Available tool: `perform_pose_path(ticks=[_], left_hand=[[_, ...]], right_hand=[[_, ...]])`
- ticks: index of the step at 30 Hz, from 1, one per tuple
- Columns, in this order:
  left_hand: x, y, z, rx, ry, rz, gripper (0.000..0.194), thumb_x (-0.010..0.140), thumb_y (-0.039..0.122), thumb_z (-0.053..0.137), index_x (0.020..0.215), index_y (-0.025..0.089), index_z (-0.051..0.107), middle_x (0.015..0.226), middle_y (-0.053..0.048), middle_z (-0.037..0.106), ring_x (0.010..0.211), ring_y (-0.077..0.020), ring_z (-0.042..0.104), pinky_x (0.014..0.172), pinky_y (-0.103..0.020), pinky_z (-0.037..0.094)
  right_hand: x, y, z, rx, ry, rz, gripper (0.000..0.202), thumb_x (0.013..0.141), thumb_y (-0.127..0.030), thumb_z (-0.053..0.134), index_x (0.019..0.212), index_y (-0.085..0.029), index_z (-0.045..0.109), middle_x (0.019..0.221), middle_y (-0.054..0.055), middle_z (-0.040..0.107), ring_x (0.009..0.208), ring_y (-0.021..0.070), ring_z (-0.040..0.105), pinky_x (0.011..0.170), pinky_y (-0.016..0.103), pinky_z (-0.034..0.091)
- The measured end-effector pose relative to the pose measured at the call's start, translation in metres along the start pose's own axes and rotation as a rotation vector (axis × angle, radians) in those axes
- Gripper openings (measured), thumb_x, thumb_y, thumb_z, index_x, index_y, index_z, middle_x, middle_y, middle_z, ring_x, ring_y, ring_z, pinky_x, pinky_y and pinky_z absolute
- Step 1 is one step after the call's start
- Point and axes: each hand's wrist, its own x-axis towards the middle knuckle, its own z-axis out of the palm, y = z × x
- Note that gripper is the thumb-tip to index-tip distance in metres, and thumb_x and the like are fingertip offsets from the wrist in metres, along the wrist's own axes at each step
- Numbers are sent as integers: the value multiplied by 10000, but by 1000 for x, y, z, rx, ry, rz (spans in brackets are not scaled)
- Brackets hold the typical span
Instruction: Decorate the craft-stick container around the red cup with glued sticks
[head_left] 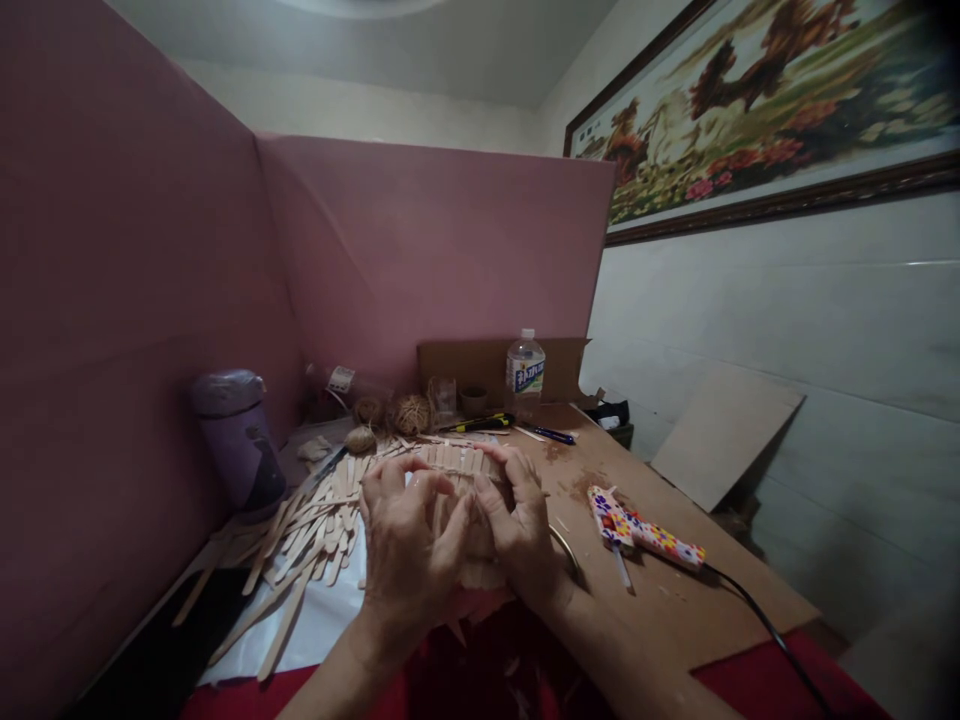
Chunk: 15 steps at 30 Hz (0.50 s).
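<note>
In front of me, between both hands, is a rounded piece made of pale wooden craft sticks (461, 459), set side by side, with what looks like twine along them. My left hand (409, 525) is closed at its left side, thumb and forefinger close together against it; anything small between those fingertips is hidden. My right hand (521, 520) grips the right side, its thumb on the near face and its fingers curled over the top edge. The hands cover much of the piece, so its full shape is hidden.
Loose craft sticks (322, 535) lie heaped at left beside a purple tumbler (238, 440). Behind are a twine ball (413, 414), a yellow-black utility knife (484, 422), a pen (551, 435) and a bottle (526, 375). A flowered glue gun (645, 530) with a cord lies right.
</note>
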Motion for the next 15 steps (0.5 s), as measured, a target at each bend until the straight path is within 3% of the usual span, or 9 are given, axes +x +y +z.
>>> perform_pose_path(ticks=[5,15], left_hand=[[1,5,-3,55,-49,35,73,779,242,607,726,192,617,941,-89,534,984,-285,440,882,-480,352],[1,4,-2,-17,-24,74,75,779,216,614,709,191,609,890,-77,548,927,-258,456,842,-433,379]], right_hand=[[0,-2,-1,-30,9,-16,251,891,-237,503,1135,-270,550,1112,28,597,1075,222,517,984,413,360],[2,-4,-2,-29,8,-20,250,882,-237,512,1125,-265,562,1088,33,602,1055,226,526,970,412,367]])
